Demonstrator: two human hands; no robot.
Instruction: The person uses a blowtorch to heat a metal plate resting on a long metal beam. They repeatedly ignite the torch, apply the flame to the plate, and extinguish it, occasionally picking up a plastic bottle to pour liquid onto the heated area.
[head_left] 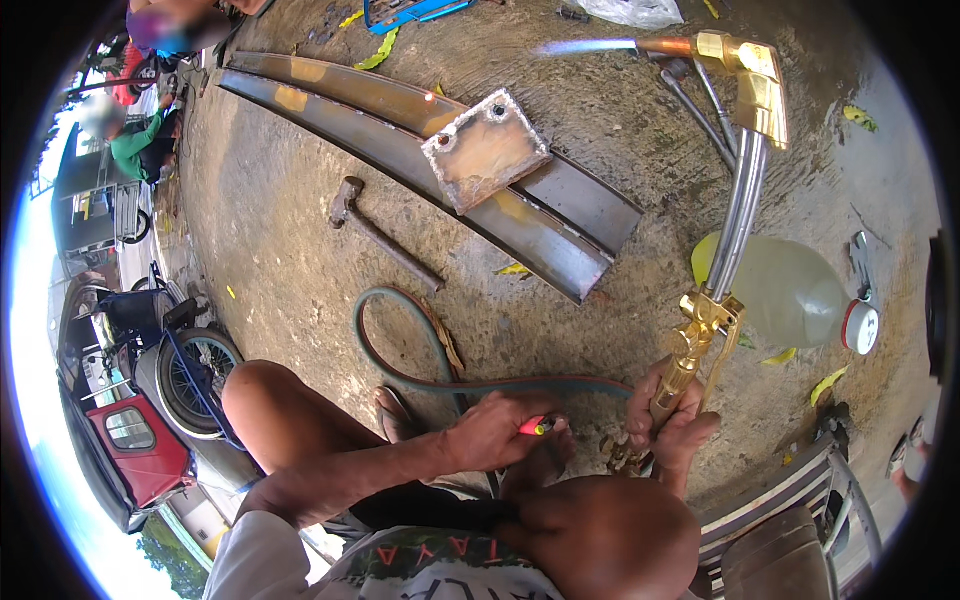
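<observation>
My right hand (672, 425) is wrapped round the handle of a brass cutting torch (752, 185). The torch stands up from my fist, and a blue flame (585, 46) burns leftward from its copper tip. In my closed left hand (492, 432) is a small pink lighter (538, 425), mostly covered by the fingers. A green and red twin hose (480, 385) loops over the ground beside my foot and runs to the right hand. Farther off, a rusty steel plate (485, 155) with two corner holes rests across two long steel channels (420, 165).
A hammer (385, 235) lies on the concrete left of the channels. A large jug of cloudy liquid (785, 290) lies on its side at right, near a metal bench (800, 500). A motorcycle with a red sidecar (140, 455) and another person (140, 145) are at left.
</observation>
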